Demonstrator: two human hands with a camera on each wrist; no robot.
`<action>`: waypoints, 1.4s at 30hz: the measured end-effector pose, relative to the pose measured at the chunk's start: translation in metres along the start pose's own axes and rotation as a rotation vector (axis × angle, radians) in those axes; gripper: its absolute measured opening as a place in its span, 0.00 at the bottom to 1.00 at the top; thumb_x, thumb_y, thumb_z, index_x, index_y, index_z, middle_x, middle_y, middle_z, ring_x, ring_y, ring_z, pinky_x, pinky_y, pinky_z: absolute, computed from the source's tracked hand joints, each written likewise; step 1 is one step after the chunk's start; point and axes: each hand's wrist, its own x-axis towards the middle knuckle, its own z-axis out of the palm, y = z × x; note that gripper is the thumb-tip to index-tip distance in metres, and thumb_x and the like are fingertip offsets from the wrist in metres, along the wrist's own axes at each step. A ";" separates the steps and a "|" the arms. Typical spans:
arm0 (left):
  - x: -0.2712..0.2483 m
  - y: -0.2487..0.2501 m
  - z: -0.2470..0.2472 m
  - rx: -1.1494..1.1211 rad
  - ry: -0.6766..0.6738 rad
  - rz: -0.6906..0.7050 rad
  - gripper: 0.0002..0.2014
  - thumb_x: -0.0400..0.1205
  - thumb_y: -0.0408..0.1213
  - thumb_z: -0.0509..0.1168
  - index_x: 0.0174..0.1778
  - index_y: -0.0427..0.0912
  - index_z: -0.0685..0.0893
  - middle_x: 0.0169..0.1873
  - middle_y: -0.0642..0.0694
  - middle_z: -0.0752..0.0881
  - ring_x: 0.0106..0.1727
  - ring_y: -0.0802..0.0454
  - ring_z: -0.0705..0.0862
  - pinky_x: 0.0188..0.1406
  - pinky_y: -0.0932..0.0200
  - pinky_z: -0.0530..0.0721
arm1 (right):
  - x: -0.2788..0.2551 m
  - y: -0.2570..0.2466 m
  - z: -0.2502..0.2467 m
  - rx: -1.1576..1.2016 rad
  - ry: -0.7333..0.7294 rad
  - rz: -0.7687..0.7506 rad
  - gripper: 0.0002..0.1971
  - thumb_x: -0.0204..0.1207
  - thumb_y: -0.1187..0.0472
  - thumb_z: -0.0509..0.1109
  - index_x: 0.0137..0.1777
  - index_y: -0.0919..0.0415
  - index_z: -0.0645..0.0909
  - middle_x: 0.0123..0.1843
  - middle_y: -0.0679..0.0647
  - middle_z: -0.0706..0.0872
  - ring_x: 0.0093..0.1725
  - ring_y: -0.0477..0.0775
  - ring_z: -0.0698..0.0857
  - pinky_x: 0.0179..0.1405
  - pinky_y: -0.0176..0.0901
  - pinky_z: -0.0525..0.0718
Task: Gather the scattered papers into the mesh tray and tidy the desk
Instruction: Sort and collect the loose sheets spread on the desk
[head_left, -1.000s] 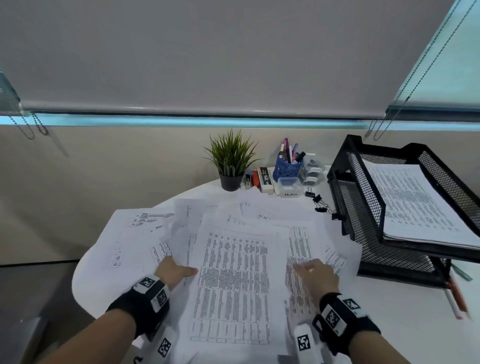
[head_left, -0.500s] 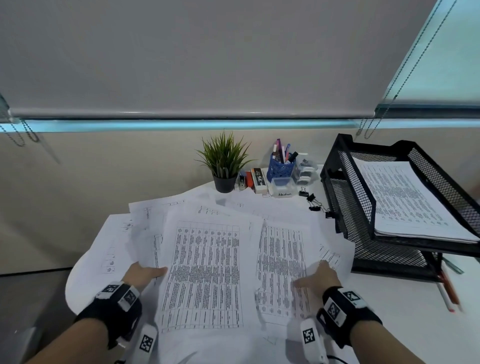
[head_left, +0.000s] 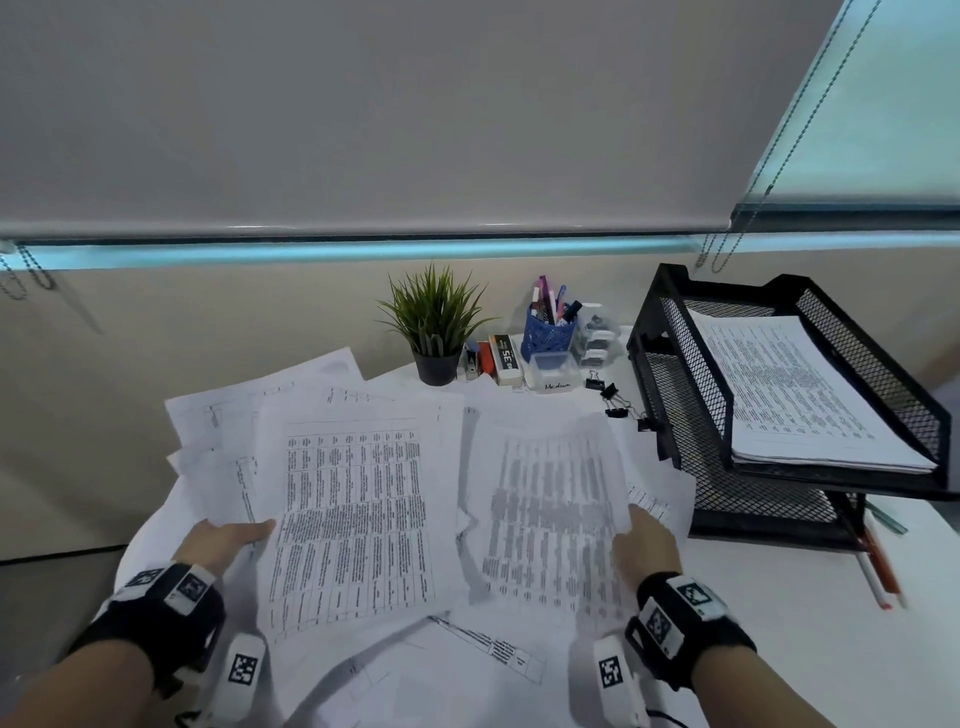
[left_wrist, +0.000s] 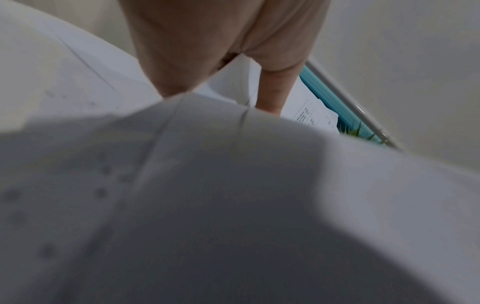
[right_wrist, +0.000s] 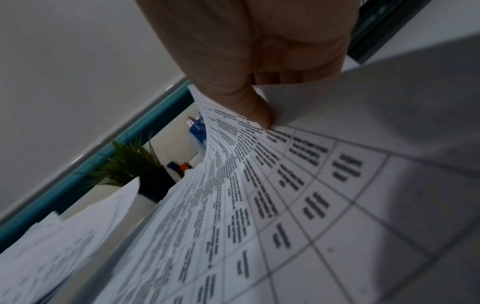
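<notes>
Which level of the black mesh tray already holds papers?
The upper level of the mesh tray: a stack of printed sheets lies in it. The lower level shows only bare mesh.

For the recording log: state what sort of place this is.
Most likely an office desk: a black mesh tray holding printed papers, a blue pen cup with binder clips, and roller blinds behind.

Soft, even daylight enters as a cyan strip beneath the drawn roller blind (head_left: 363, 114); the head view bows straight lines at its edges. Motion blurs the right-hand sheet (head_left: 550, 514). Wrist views are dim, with near paper (left_wrist: 233, 205) unfocused and shadowed.
</notes>
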 end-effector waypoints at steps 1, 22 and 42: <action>0.001 0.002 -0.003 0.009 0.026 0.013 0.27 0.72 0.31 0.75 0.66 0.28 0.76 0.62 0.29 0.81 0.63 0.30 0.79 0.65 0.37 0.76 | 0.003 0.001 -0.007 0.000 0.030 0.003 0.20 0.77 0.75 0.53 0.67 0.66 0.75 0.63 0.65 0.81 0.55 0.61 0.80 0.54 0.42 0.76; -0.021 -0.012 0.051 0.128 -0.218 0.044 0.25 0.70 0.34 0.77 0.59 0.26 0.79 0.54 0.34 0.86 0.55 0.36 0.83 0.62 0.43 0.78 | -0.027 -0.025 0.032 0.272 -0.271 -0.137 0.21 0.85 0.61 0.55 0.77 0.63 0.66 0.77 0.56 0.71 0.76 0.56 0.70 0.75 0.46 0.67; -0.057 0.007 0.082 0.216 -0.494 0.309 0.21 0.79 0.41 0.69 0.67 0.40 0.79 0.61 0.47 0.85 0.61 0.47 0.82 0.68 0.50 0.75 | -0.022 -0.016 0.036 0.525 -0.493 -0.056 0.16 0.70 0.77 0.70 0.48 0.55 0.79 0.50 0.53 0.87 0.50 0.52 0.85 0.48 0.41 0.80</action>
